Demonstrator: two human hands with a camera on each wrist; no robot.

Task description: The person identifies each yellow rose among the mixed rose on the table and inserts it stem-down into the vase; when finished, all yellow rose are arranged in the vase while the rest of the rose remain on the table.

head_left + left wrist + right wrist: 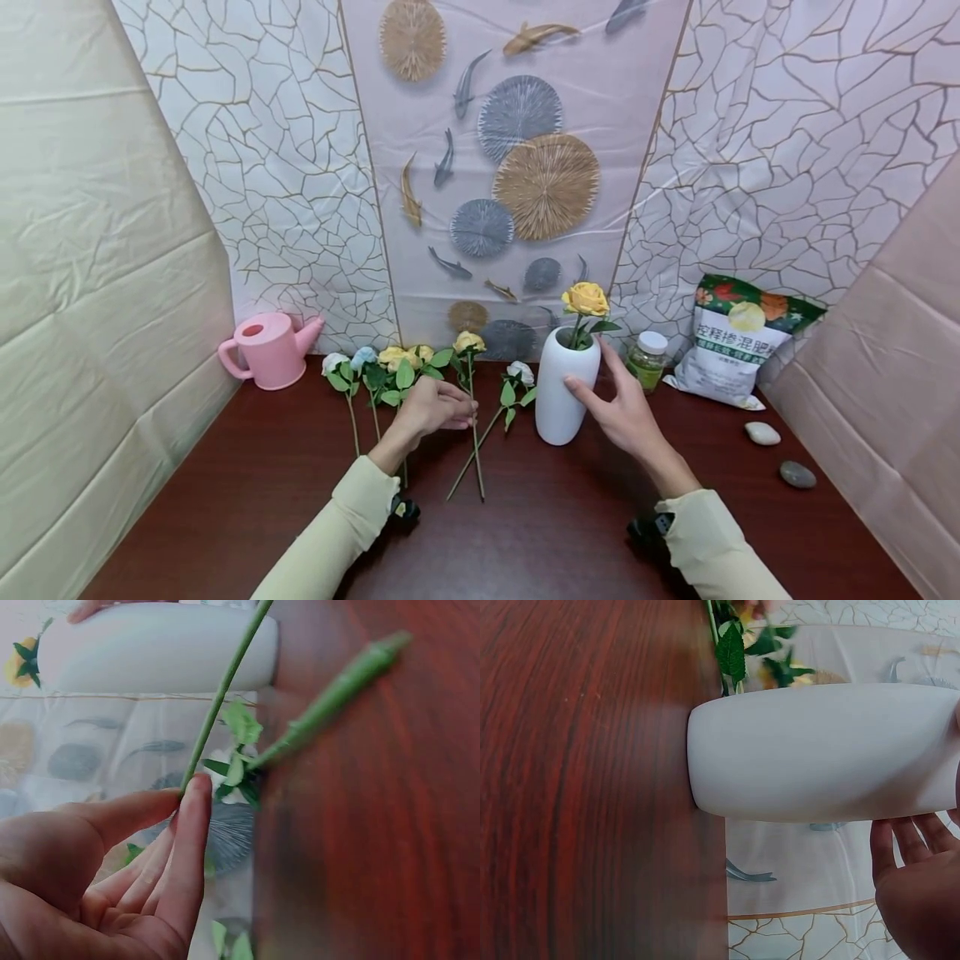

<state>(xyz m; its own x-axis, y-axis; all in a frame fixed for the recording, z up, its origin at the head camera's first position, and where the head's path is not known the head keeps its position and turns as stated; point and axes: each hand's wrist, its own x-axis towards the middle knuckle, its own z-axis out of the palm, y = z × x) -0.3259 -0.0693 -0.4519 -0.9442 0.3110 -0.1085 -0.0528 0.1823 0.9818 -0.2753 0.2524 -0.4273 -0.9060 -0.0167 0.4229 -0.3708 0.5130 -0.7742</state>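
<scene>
Thumb and fingertips of my left hand (429, 408) pinch the green stem (225, 686) of a yellow rose (468, 342), whose bloom points up and away. The white vase (557, 408) stands upright on the table, with another yellow rose (586, 299) in its mouth. My right hand (630, 417) holds the vase near its upper part, thumb on the front and fingers along the side. Between the vase and my left hand lies a white rose (521, 373), its stem crossing the held one in the head view. The right wrist view shows the vase's base on the tabletop.
Several more flowers, including a blue rose (364, 357) and yellow roses (397, 358), lie left of my left hand. A pink watering can (272, 354) stands at the back left. To the right are a lidded jar (648, 358), a fertilizer bag (738, 342) and two stones (762, 432).
</scene>
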